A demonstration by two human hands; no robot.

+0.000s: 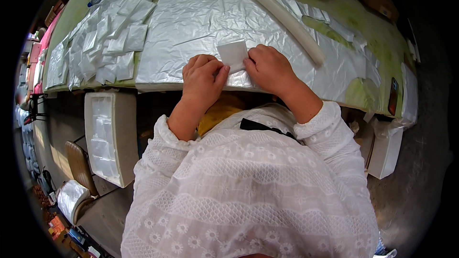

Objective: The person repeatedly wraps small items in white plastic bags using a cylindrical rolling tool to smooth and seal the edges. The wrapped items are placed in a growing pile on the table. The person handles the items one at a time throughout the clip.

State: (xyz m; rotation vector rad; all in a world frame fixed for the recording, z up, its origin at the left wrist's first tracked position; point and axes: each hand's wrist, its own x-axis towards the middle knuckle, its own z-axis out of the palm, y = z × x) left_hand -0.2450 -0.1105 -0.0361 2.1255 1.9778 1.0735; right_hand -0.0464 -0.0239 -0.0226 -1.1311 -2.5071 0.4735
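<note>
Packet (pixel 232 52), pinched by left hand (pixel 202 76) below-left and right hand (pixel 270 69) on its right, could crease if tugged unevenly

Grey floor (pixel 416 167), brown chair (pixel 77 165) at left, sunlit patch (pixel 59 162) beside it, perhaps a black stool (pixel 37 107)

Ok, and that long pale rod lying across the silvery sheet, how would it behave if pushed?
The rod would probably roll sideways, since it looks round. It seems fairly stiff, showing no kinks. The silvery sheet beneath, thin-looking and crinkled, might wrinkle along with it.
</note>
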